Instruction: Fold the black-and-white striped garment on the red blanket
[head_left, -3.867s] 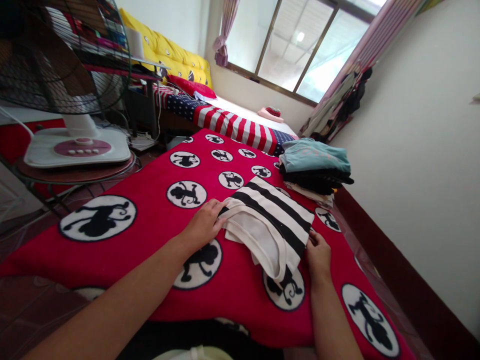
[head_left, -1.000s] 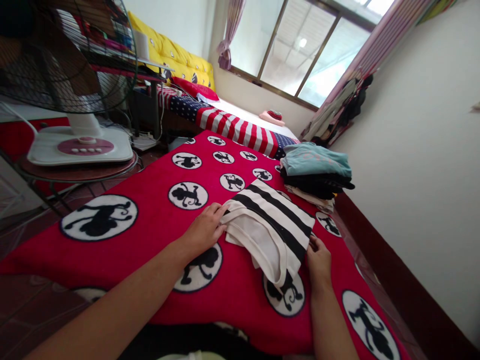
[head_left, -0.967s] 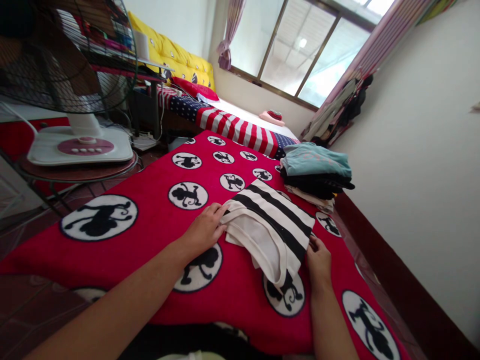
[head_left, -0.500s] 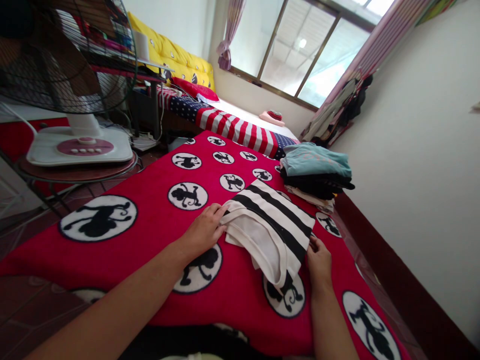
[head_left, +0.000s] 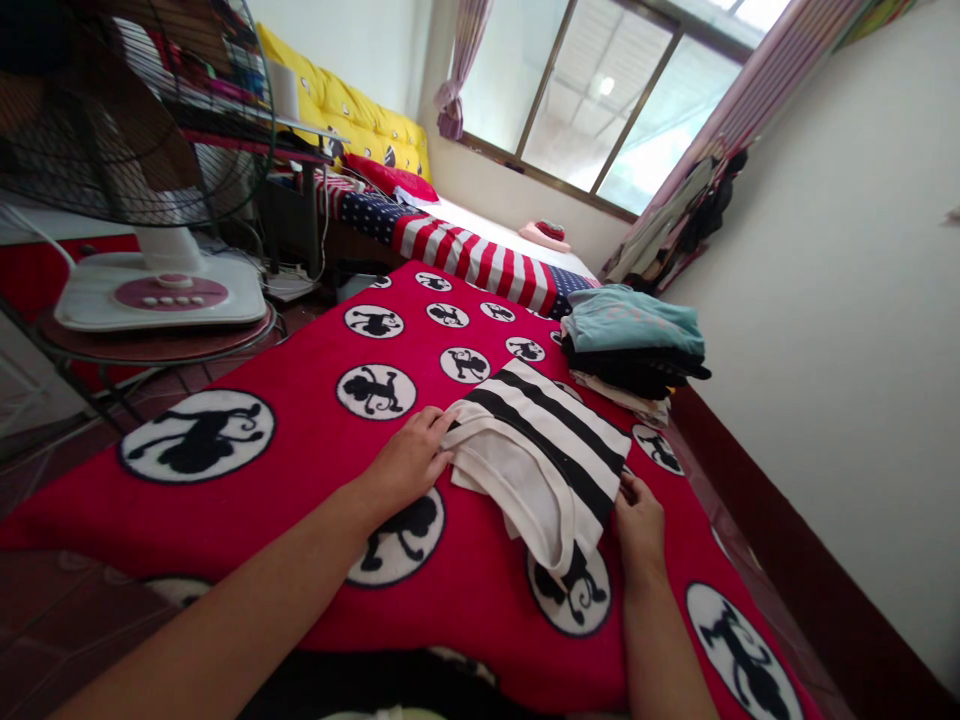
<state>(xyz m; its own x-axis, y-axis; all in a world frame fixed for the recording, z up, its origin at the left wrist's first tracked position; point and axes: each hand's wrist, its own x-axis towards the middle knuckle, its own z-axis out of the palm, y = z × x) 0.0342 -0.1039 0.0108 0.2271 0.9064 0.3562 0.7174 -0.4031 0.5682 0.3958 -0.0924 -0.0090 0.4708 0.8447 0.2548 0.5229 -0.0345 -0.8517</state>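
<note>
A black-and-white striped shirt (head_left: 551,430) lies folded on the red blanket (head_left: 300,530), its white neckline facing me. My left hand (head_left: 412,455) holds the shirt's left corner, fingers on top and thumb at the near side. At the opposite edge, my right hand (head_left: 637,515) pinches the shirt's right side; part of its fingers is hidden beneath the fabric. Beyond the shirt, to the right, stands a stack of folded clothes (head_left: 634,340) with a light blue garment on top.
On the left a fan (head_left: 161,285) stands on a round stool (head_left: 157,345). Behind the blanket is a bed with a flag-patterned cover (head_left: 472,255). A white wall (head_left: 840,330) runs along the right, with clothes hanging (head_left: 686,215) near the window.
</note>
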